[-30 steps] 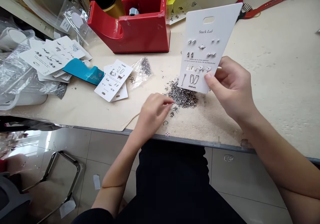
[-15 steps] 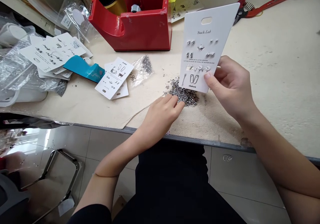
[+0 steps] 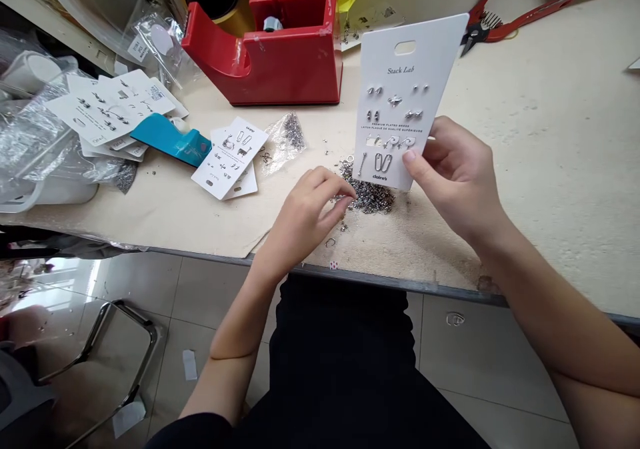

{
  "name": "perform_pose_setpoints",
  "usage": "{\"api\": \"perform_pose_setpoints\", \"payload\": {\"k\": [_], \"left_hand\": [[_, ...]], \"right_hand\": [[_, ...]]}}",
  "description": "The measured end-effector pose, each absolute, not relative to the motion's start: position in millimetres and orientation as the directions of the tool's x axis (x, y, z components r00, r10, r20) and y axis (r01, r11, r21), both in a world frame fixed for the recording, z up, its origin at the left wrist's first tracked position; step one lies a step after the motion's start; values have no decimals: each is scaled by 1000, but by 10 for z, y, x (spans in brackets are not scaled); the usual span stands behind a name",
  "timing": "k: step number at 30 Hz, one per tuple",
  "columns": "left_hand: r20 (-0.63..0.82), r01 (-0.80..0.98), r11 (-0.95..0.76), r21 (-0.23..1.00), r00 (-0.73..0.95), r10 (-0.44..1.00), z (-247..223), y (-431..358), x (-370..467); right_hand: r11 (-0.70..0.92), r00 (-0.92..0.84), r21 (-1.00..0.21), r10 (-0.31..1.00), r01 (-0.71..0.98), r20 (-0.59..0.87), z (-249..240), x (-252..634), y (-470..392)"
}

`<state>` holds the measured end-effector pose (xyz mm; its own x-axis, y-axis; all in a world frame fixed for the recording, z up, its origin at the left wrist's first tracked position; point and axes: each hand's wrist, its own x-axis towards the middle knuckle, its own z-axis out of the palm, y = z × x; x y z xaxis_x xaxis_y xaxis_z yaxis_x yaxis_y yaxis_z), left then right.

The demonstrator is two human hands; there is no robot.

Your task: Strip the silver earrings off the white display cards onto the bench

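Note:
My right hand (image 3: 457,175) grips a white earring card (image 3: 385,55) by its lower right edge, thumb in front. Printed "Stack Lab", the card stands tilted upright and carries several pairs of silver earrings. Behind and below its bottom edge lies a pile of tiny silver metal pieces (image 3: 373,199), partly covered by the card. My left hand (image 3: 310,212) is at the left side of the pile, thumb and forefinger brought together in a pinch. Whatever is between those fingertips is too small to make out. A small ring (image 3: 330,242) lies near the table edge below that hand.
A red tape dispenser (image 3: 290,62) stands at the back. Left of the pile are a small plastic bag (image 3: 283,142), filled earring cards (image 3: 227,162), a teal plastic piece (image 3: 173,141) and a stack of cards (image 3: 100,112). Red-handled pliers (image 3: 525,21) lie at the back right.
My left hand has drawn back left from the pile, its fingers lifting into a pinch. The card in my right hand has shifted slightly left and down in view.

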<state>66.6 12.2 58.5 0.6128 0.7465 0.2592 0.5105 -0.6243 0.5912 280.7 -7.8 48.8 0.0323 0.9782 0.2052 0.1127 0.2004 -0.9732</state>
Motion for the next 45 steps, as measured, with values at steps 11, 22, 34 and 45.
{"api": "perform_pose_setpoints", "payload": {"k": [11,22,34,45], "left_hand": [[204,90,-251,964,356,912,456,22,819],[175,-85,-154,984,344,923,519,45,1055],[221,53,-242,969,258,941,491,74,1068],[296,137,-329,934,213,931,466,55,1139]], "right_hand": [[152,33,-984,987,91,156,517,2758,-114],[104,-46,-994,993,-19,105,542,2686,-161],[141,-79,-990,987,22,139,520,2668,-206],[146,-98,-988,985,43,141,537,2653,-217]]}}
